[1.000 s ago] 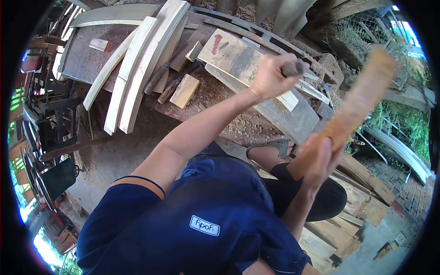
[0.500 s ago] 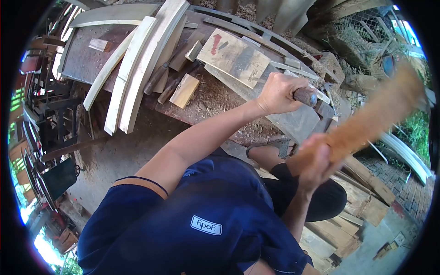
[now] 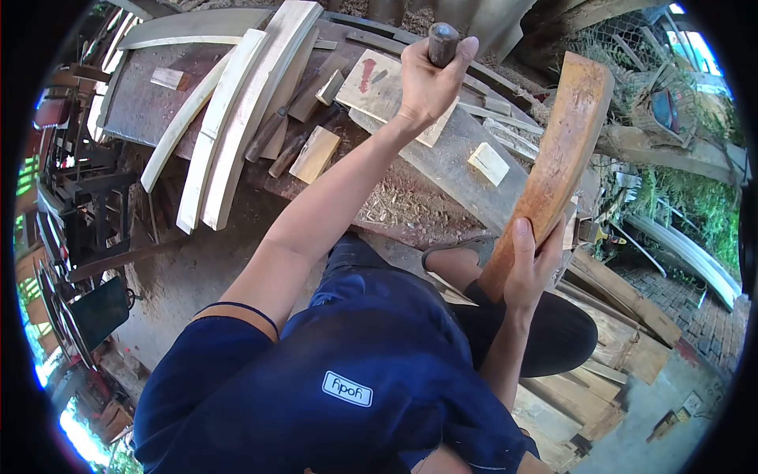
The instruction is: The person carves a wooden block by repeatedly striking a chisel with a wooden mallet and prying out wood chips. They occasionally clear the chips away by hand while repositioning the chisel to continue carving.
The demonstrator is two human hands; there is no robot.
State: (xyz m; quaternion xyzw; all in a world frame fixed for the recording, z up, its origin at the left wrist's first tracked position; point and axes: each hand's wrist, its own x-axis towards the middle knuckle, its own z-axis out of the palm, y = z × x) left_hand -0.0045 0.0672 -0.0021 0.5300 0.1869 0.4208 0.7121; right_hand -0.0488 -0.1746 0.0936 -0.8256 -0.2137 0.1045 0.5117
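My left hand (image 3: 429,83) is closed round a chisel (image 3: 444,44), its round dark handle end pointing up toward me; the blade is hidden behind the hand. In my right hand (image 3: 534,265) is a long, worn brown wooden mallet (image 3: 564,134), gripped near its lower part and tilted up to the right. Beneath the hands, a small pale wood block (image 3: 489,163) lies on a grey board (image 3: 442,170). A wider plank (image 3: 379,87) with a red mark sits behind my left hand, partly covered by it.
Long curved timber pieces (image 3: 260,103) lie across the left of the workbench (image 3: 158,110). Chisel-like tools (image 3: 268,136) and a short wood block (image 3: 316,155) are beside them. Wood shavings (image 3: 403,205) cover the bench's front. Planks (image 3: 576,403) lie on the floor near my knee.
My left hand has moved up and left with the chisel, bringing the small pale block into view. The mallet has swung to a steeper angle, its far end moving left.
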